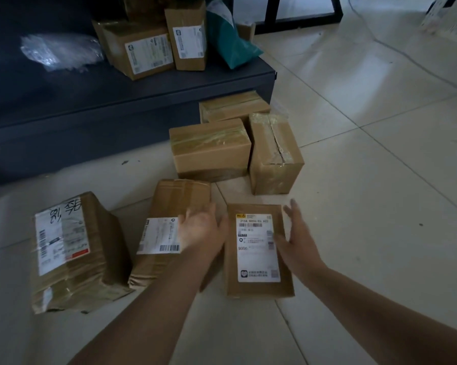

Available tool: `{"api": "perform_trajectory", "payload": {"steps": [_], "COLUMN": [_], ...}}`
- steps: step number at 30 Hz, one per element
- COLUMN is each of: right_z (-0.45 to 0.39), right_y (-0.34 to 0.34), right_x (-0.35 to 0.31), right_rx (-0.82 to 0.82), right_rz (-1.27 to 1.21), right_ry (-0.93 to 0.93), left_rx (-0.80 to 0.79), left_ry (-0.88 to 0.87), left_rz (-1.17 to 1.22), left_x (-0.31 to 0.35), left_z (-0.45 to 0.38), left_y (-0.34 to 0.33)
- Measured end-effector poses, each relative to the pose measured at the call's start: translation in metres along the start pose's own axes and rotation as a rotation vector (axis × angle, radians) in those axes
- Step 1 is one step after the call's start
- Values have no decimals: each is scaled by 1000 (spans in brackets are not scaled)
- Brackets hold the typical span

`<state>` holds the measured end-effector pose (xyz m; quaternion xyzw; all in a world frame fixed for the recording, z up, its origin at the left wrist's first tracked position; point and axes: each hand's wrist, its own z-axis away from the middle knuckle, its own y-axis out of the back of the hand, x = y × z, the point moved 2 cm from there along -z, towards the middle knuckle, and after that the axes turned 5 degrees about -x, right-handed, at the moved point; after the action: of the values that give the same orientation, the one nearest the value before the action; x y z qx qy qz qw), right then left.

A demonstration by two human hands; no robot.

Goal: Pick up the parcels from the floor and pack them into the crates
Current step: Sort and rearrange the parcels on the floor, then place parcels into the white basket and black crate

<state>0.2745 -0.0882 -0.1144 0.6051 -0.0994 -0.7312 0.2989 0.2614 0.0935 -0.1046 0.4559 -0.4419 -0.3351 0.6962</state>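
Both hands were open w/ fingers spread – left hand (201,227) and right hand (294,238) on either side of a small labelled box (259,251) lying flat on the tiled floor (367,206), neither clearly gripping it. Left of it lay a taped parcel (169,233) and a bigger box (71,251); three more boxes (211,148) sat beyond – near a dark crate (116,106) already holding approx. four parcels (145,51).

1. The left hand (199,227) covers part of the long parcel (169,230) and its label.
2. Behind the grey platform (143,85), the stacked boxes (153,35) are cut off by the top edge.
3. Label print on the flat parcel (257,248) is mostly illegible.
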Motion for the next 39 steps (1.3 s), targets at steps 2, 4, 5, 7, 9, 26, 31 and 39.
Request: {"api": "perform_trajectory", "payload": {"steps": [2,4,5,7,9,26,31,39], "right_z": [-10,-11,-7,2,9,-9,-14,9], "right_y": [7,6,2,-6,-13,-102,-123,-126], "right_x": [8,21,25,27,29,-91,-76,-67], "right_rx": [94,62,-9,-184,-282,-295,-335,-526], "right_rz": [-77,-176,-223,-312,-440,-397,-689,-1117], "right_ry": [-215,-451,-533,-589,-564,-332,-477,-310], "left_rx": [114,42,-51,-256,-351,59,-232,-383], "left_ry": [17,118,165,176,176,373,659,734], "left_rz": [208,457,516,493,569,783,1321,1297], "left_x": [-20,-31,-29,-14,3,-106,-126,-120], "left_z": [-2,4,9,20,27,11,7,24], "left_y": [12,10,3,-12,-19,95,83,57]}}
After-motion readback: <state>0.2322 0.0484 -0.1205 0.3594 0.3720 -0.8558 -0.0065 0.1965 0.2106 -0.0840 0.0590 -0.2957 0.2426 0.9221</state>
